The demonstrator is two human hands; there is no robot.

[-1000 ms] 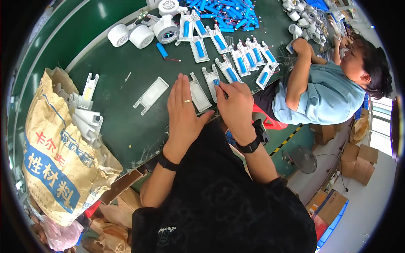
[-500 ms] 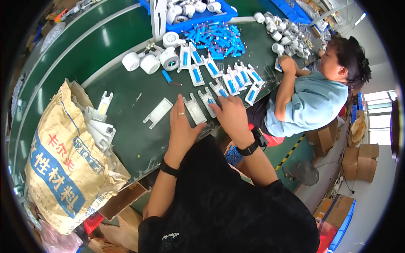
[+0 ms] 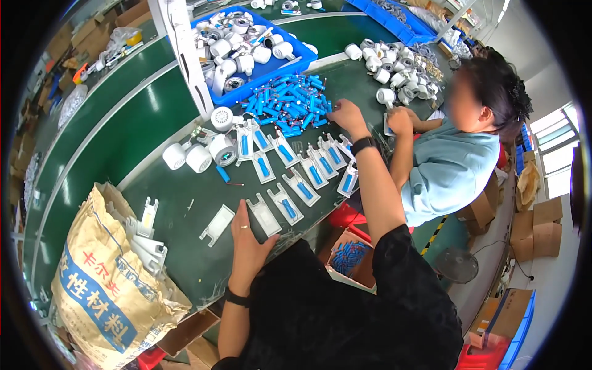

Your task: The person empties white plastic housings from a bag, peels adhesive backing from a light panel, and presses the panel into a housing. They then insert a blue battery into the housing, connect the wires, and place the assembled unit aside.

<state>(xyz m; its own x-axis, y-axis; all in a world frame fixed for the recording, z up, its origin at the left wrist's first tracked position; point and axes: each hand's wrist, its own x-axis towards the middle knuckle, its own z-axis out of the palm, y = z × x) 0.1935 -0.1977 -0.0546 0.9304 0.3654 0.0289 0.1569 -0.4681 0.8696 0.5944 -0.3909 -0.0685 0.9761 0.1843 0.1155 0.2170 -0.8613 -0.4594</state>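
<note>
My left hand [image 3: 250, 253] is open over the green table, thumb and fingers apart. Beside it lies a white plastic housing [image 3: 264, 216] with nothing in it, and left of that another bare housing [image 3: 217, 226]. My right hand [image 3: 349, 119] reaches to the right edge of a heap of blue cylindrical batteries [image 3: 285, 102]. Its fingers are pinched together; what they hold is hidden. Between the hands are several white housings with a blue battery in each, the closest one [image 3: 285, 205] just right of the bare housing. A single battery [image 3: 222, 174] lies farther left.
A paper sack [image 3: 92, 277] with white parts stands at left. Behind the heap is a blue tray [image 3: 296, 63] of white lamp heads; more lamp heads [image 3: 200, 158] stand near a white post [image 3: 185, 55]. A co-worker [image 3: 453, 148] sits at right. A carton [image 3: 364, 277] of batteries is below the table edge.
My right hand has left the nearby housings and moved far and right to the battery heap. My left hand stays beside the bare housing. The whole view has shifted.
</note>
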